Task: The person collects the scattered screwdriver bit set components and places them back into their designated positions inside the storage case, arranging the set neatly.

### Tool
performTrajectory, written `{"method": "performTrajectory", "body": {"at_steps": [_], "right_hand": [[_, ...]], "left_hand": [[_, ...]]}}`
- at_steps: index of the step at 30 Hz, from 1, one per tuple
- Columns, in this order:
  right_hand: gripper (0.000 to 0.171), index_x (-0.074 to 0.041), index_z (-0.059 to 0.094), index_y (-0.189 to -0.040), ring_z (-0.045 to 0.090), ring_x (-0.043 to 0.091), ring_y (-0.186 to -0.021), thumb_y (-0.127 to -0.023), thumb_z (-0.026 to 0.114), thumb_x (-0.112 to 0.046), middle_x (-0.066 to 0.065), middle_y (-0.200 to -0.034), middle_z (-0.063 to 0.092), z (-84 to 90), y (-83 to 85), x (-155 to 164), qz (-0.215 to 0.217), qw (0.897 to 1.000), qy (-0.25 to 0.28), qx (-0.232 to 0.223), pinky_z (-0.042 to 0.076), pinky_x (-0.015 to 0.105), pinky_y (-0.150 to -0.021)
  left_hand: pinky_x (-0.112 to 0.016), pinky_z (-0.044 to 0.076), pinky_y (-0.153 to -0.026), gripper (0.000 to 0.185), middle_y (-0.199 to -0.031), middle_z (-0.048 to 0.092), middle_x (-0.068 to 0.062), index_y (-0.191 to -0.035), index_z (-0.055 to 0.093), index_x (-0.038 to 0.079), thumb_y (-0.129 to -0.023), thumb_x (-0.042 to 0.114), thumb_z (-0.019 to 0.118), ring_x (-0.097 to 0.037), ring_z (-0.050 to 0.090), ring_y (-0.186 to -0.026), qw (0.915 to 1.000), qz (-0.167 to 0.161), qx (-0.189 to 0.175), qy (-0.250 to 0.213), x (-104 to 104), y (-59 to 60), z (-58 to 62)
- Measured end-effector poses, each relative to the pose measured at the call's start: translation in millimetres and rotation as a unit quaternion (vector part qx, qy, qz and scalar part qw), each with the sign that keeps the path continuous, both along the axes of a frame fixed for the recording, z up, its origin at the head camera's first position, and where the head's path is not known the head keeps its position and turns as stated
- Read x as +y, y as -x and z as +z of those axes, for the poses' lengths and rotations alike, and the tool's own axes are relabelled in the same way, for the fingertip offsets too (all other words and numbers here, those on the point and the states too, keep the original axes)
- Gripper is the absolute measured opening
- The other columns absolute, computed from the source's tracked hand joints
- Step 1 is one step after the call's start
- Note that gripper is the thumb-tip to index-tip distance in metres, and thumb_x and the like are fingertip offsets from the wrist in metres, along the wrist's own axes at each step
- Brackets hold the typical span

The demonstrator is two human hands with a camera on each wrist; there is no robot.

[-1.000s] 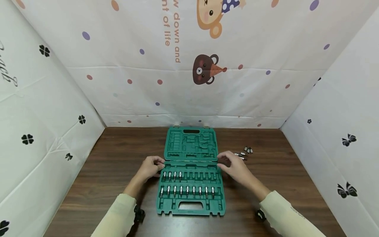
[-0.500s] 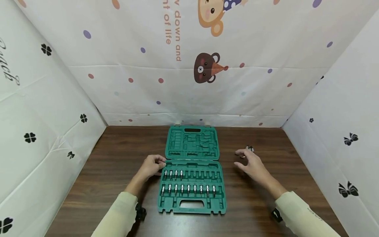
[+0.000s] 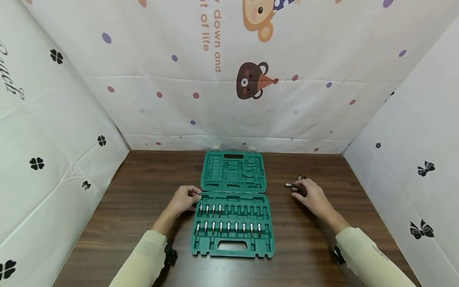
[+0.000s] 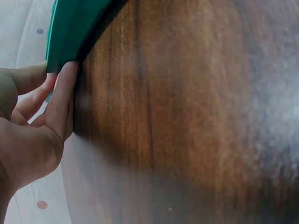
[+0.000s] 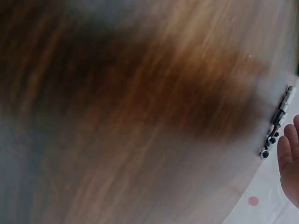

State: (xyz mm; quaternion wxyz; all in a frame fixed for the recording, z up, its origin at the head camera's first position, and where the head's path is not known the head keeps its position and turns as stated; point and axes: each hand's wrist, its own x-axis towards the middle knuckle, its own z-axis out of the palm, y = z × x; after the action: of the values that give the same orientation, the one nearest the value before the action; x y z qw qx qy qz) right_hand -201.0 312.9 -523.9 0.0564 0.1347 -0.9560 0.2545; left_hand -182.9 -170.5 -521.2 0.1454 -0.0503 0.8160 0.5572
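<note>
We found both wrist views of limited use. The right wrist view was heavily blurred, showing only streaked wood, a few loose bits (image 5: pixel 279 122) at the frame's right edge and part of the right hand (image 5: pixel 290 161), cut off by that edge. The left wrist view showed the left hand (image 4: pixel 32 135) from close by, with most of the green tool case (image 4: pixel 74 28) out of frame. In the head view the right hand (image 3: pixel 312 196) covered part of the loose bits (image 3: pixel 292 186), so we could not count them, nor tell whether its fingers gripped one; they were bent down over the cluster.

The loose bits lay on the wooden table (image 3: pixel 136 199) to the right of the case, well apart from it, with the right hand resting directly on and beside them. The left hand (image 3: pixel 184 199) sat at the left edge of the green tool case (image 3: pixel 233 211), near the hinge line. In the left wrist view its fingers (image 4: pixel 63 98) were pressed against the case's corner, lightly bent, with nothing clasped.

The case lay open and flat at the table's centre, its empty moulded lid (image 3: pixel 233 173) on the far side. The near half held two rows of seated bits (image 3: pixel 227 228), the upper row only partly filled. Patterned white sheets (image 3: pixel 251 79) walled the table on three sides.
</note>
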Motion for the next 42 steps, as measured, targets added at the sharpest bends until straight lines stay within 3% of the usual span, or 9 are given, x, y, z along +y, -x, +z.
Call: {"method": "performTrajectory", "body": {"at_steps": [14,24,30,33,42], "right_hand": [[0.027,-0.003,0.069,-0.111,0.068,0.032,-0.099,-0.088,0.082,-0.009,0.013,-0.108,0.068,-16.6,11.7,3,-0.009,0.999,-0.014,0.037,0.059,0.051,-0.084],[0.016,-0.005,0.066,-0.103,0.064,0.025,-0.088,-0.092,0.078,-0.008,0.009,-0.097,0.067,-14.0,14.4,0,-0.007,1.0,-0.014,0.009,0.056,0.046,-0.077],[0.014,-0.005,0.065,-0.102,0.063,0.021,-0.084,-0.094,0.076,-0.006,0.007,-0.092,0.067,-14.2,14.5,-2,-0.004,1.0,-0.011,0.003,0.056,0.047,-0.082],[0.014,-0.005,0.065,-0.102,0.063,0.02,-0.083,-0.094,0.076,-0.006,0.007,-0.092,0.067,-14.6,13.4,-1,-0.005,1.0,-0.011,0.003,0.056,0.042,-0.075],[0.012,-0.003,0.067,-0.105,0.065,0.02,-0.085,-0.095,0.074,-0.006,0.006,-0.093,0.068,-14.5,11.5,-1,-0.005,1.0,-0.006,-0.009,0.057,0.04,-0.074]], "left_hand": [[-0.04,0.064,-0.07,0.015,-0.104,0.063,-0.016,-0.115,0.069,-0.001,-0.102,0.002,0.062,-0.024,0.065,-0.088,1.0,0.001,0.0,-0.005,0,-0.2,1.0],[-0.04,0.064,-0.071,0.015,-0.102,0.064,-0.015,-0.115,0.069,-0.001,-0.102,0.001,0.062,-0.022,0.065,-0.087,1.0,-0.002,0.007,-0.001,0,1.5,-2.6],[-0.04,0.064,-0.071,0.015,-0.102,0.064,-0.016,-0.114,0.07,-0.001,-0.102,0.001,0.061,-0.023,0.065,-0.087,1.0,0.001,0.009,0.003,1,-1.2,-1.2],[-0.04,0.064,-0.07,0.014,-0.101,0.063,-0.016,-0.113,0.07,-0.001,-0.102,0.001,0.061,-0.024,0.065,-0.087,1.0,0.004,0.005,0.003,2,-1.8,-0.1],[-0.039,0.064,-0.07,0.015,-0.102,0.063,-0.016,-0.114,0.069,-0.001,-0.102,0.001,0.062,-0.024,0.065,-0.087,1.0,0.001,0.003,-0.002,0,-1.8,0.2]]}}
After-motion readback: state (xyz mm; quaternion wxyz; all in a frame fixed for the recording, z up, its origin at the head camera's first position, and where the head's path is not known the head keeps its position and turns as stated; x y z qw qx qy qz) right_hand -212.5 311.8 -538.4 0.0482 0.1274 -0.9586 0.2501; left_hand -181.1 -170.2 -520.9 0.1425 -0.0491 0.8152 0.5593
